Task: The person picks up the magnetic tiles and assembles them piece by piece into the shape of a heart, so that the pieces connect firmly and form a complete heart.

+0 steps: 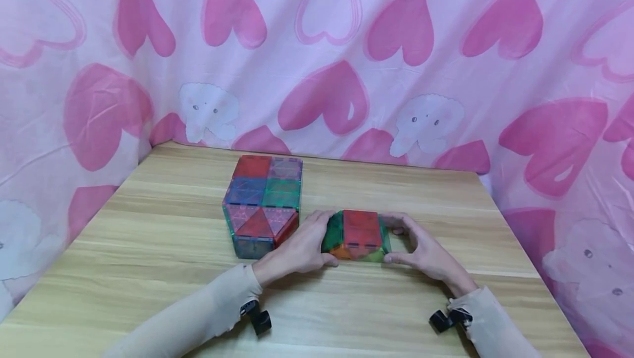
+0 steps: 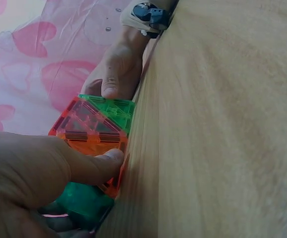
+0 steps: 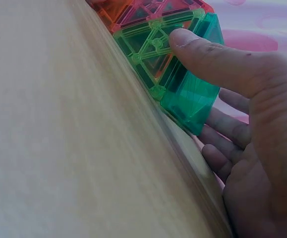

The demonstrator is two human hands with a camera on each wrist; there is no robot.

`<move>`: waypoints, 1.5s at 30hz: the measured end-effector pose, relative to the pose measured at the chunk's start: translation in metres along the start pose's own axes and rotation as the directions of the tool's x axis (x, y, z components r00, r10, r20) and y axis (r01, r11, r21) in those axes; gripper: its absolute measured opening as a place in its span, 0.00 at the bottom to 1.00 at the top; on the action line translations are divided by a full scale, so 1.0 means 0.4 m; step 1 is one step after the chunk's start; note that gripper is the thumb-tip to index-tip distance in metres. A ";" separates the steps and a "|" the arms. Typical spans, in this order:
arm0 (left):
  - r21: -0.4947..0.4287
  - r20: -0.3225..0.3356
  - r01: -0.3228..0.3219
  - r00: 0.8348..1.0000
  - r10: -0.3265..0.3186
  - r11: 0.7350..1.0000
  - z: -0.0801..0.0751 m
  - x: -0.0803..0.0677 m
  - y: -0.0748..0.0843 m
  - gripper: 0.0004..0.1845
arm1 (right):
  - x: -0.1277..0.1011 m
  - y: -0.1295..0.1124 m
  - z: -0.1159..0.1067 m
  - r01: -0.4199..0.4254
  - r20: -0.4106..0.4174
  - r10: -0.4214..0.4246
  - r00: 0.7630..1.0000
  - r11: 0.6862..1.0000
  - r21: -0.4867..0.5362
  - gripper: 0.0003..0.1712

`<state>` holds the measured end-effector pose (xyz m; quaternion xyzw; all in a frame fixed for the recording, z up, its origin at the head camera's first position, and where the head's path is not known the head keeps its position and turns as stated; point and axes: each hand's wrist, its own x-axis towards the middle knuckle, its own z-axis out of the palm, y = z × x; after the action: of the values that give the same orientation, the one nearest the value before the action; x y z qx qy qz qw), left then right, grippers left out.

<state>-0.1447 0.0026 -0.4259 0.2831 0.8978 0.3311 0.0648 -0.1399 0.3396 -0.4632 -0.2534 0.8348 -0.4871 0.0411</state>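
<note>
A small block of translucent magnetic tiles (image 1: 362, 228) rests on the table, with a red top, green slanted sides and triangles along its front. My left hand (image 1: 304, 245) grips its left end. In the left wrist view that thumb lies against an orange triangle tile (image 2: 86, 146), fingers around the green side. At the right end, my right hand (image 1: 423, 250) holds the block between thumb and fingers. The right wrist view has the thumb on a light green triangle tile (image 3: 155, 42) and the fingers beside a green side tile (image 3: 193, 99); parts of these fingers are hidden.
Left of the hands stands a larger magnetic-tile structure (image 1: 282, 193) in red, blue, green and purple, close to my left hand. Wooden tabletop (image 1: 361, 303) surrounds both builds. A pink heart-patterned curtain (image 1: 327, 88) hangs behind the table and along its sides.
</note>
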 end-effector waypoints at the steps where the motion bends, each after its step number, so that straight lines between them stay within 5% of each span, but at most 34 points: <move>1: -0.002 -0.010 0.000 1.000 0.000 1.000 0.001 0.001 0.000 0.55 | 0.001 0.000 0.000 0.002 0.000 -0.002 1.000 1.000 -0.005 0.52; 12: -0.061 -0.137 -0.046 0.990 0.038 0.997 0.004 0.001 0.011 0.57 | 0.002 0.003 0.000 0.141 0.004 -0.143 0.990 0.981 0.130 0.59; 16: -0.053 -0.156 -0.056 0.987 0.047 0.997 0.009 0.001 0.023 0.55 | 0.000 -0.002 0.001 0.150 -0.008 -0.150 0.989 0.985 0.086 0.61; 23: 0.114 -0.204 -0.071 0.975 0.093 0.991 0.024 -0.012 0.045 0.54 | 0.001 -0.011 0.009 0.044 -0.005 -0.044 0.999 0.999 -0.016 0.75; 27: 0.154 -0.198 -0.089 0.973 0.119 0.984 0.001 -0.018 0.065 0.53 | 0.002 -0.010 0.012 -0.015 -0.025 0.014 1.000 1.000 -0.021 0.73; 30: 0.154 -0.230 -0.146 0.957 0.179 0.977 -0.049 -0.017 0.081 0.52 | 0.001 -0.009 0.011 -0.040 -0.041 0.039 0.998 0.999 -0.034 0.64; 35: 0.119 -0.332 -0.236 0.906 0.263 0.964 -0.190 -0.008 0.067 0.48 | 0.002 -0.016 0.012 -0.059 -0.050 0.058 0.997 0.998 -0.021 0.57; 40: 0.015 -0.348 -0.170 0.923 0.165 0.985 -0.347 -0.012 -0.009 0.39 | 0.003 -0.017 0.013 -0.060 -0.051 0.060 0.997 0.998 0.008 0.57; 45: -0.116 -0.323 -0.080 0.946 0.039 0.990 -0.461 -0.016 -0.167 0.36 | 0.006 -0.004 0.009 -0.051 -0.068 0.054 0.996 0.997 0.052 0.58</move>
<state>-0.2263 -0.1452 -0.3260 0.2479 0.8644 0.4313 -0.0735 -0.1402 0.3350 -0.4634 -0.2133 0.8297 -0.5149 0.0314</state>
